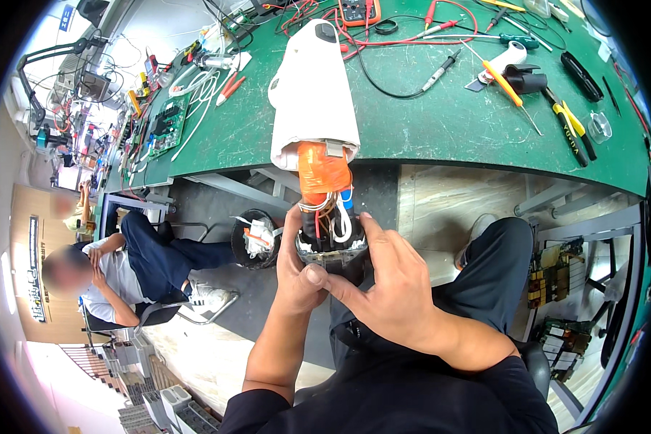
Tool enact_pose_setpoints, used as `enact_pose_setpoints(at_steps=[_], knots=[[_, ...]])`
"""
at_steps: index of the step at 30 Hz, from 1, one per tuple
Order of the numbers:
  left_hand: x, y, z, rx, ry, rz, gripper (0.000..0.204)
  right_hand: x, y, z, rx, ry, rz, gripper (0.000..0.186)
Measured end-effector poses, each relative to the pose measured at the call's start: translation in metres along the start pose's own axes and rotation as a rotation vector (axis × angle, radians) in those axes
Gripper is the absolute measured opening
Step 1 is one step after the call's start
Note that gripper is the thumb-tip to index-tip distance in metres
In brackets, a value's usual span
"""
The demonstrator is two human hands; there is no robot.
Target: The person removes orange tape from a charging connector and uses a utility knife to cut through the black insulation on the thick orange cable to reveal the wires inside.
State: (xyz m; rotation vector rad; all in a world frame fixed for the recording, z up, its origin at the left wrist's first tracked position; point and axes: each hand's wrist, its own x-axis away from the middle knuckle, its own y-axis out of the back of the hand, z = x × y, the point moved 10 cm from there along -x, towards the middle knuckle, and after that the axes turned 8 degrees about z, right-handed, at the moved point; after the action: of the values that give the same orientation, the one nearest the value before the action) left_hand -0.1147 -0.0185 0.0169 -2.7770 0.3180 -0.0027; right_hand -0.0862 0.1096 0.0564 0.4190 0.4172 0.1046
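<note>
A white plastic housing [311, 94] lies on the green workbench, its open end at the front edge. Out of that end comes an orange-wrapped bundle [324, 172], with white, red and black wires [342, 226] running toward me. The wires lead into a black base part [340, 264] held in front of my body. My left hand [299, 271] grips the base's left side, thumb on its near face. My right hand [387, 278] wraps the right side, fingers along its edge and thumb beside the left thumb. The base's underside is hidden by my hands.
On the green bench [405, 130] lie an orange screwdriver [504, 84], yellow-black pliers [571, 134], a multimeter [359, 11] with red leads, and a circuit board [168, 123]. A waste bin [255, 239] stands below. Another person [123, 278] sits at left.
</note>
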Motion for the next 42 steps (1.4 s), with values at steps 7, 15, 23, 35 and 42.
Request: enact_pose_setpoints(at_steps=[7,15,23,35,42], knots=[[-0.002,0.008,0.003,0.084,-0.055,0.049,0.114,-0.002,-0.003,0.011,0.064,0.069,-0.026,0.078],[0.002,0.017,0.000,0.173,-0.087,0.023,0.110,-0.004,-0.002,0.013,0.021,0.076,0.005,0.069],[-0.015,-0.024,0.008,-0.181,0.020,0.091,0.082,0.014,-0.004,-0.059,-0.712,-0.213,0.083,0.079],[-0.036,-0.078,-0.001,-0.692,0.105,0.450,0.056,-0.037,0.014,-0.105,-1.490,-0.447,0.209,0.049],[-0.059,-0.035,0.000,-0.513,0.233,0.193,0.046,-0.040,0.011,-0.099,-1.136,-0.514,0.345,0.042]])
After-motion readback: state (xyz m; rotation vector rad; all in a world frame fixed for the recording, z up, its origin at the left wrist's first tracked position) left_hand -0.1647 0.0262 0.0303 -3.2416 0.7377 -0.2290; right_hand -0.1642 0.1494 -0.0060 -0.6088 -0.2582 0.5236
